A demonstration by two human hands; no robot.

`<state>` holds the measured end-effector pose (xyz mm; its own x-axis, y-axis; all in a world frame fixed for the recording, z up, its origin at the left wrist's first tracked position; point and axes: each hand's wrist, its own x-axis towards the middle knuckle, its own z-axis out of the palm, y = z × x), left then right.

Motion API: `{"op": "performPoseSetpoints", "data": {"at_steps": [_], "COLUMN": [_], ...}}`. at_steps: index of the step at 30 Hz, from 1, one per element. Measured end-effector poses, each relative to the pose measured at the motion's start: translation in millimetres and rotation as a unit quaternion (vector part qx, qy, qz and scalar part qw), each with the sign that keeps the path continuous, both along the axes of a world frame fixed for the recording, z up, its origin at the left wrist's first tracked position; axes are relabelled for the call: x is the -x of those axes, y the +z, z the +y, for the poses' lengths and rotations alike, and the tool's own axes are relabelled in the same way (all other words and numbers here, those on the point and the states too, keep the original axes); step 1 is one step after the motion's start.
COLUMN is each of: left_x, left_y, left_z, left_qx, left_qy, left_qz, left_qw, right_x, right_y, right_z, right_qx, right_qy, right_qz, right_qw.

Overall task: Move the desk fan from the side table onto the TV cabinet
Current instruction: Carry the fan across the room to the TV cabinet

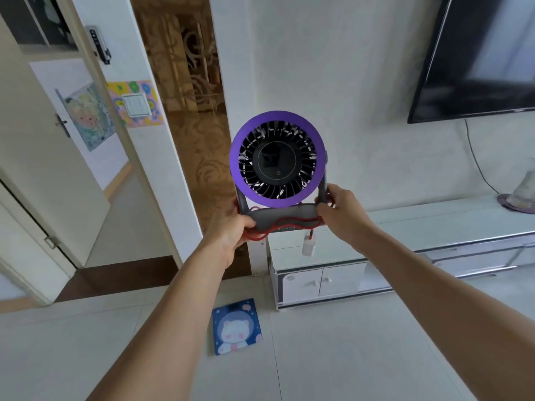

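Note:
The desk fan (277,159) has a purple ring, a black grille and a grey stand wrapped in a red cord. I hold it upright in the air, facing me, in front of the white wall. My left hand (231,231) grips the left end of its grey base. My right hand (337,211) grips the right end and the right upright. A white plug (308,246) dangles from the cord under the base. The white TV cabinet (434,224) runs low along the wall, below and to the right of the fan. The side table is out of view.
A black TV (477,56) hangs on the wall above the cabinet, its cable dropping down. A pale lamp-like object (521,192) stands on the cabinet's right part. A blue bathroom scale (236,325) lies on the tiled floor. A doorway and an open door are at left.

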<state>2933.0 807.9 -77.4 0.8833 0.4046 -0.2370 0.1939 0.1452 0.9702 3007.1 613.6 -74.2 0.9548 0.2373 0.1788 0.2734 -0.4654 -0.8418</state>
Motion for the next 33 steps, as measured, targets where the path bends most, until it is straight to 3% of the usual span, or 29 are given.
{"op": "performPoseSetpoints", "data": {"at_steps": [9,14,25,33], "left_x": [-142,-211,-344,-420], "left_y": [-22,-35,-86,-127], "left_z": [18,16,-11,3], "left_qx": [-0.031,-0.073,-0.069,-0.116], "left_qy": [-0.033,-0.01,0.06,0.072], "left_qz": [-0.008,0.013,0.056,0.086], "left_qw": [0.999,0.997,0.994,0.987], "right_x": [-146,-224,-391,-479], "right_y": [-18,-33,-71,-119], "right_z": [11,6,-10,11], "right_qx": [0.013,0.014,0.046,0.071], "right_qy": [0.018,0.049,0.148,0.169], "right_qz": [0.011,0.02,0.071,0.146], "right_qw": [1.0,0.999,0.985,0.972]}}
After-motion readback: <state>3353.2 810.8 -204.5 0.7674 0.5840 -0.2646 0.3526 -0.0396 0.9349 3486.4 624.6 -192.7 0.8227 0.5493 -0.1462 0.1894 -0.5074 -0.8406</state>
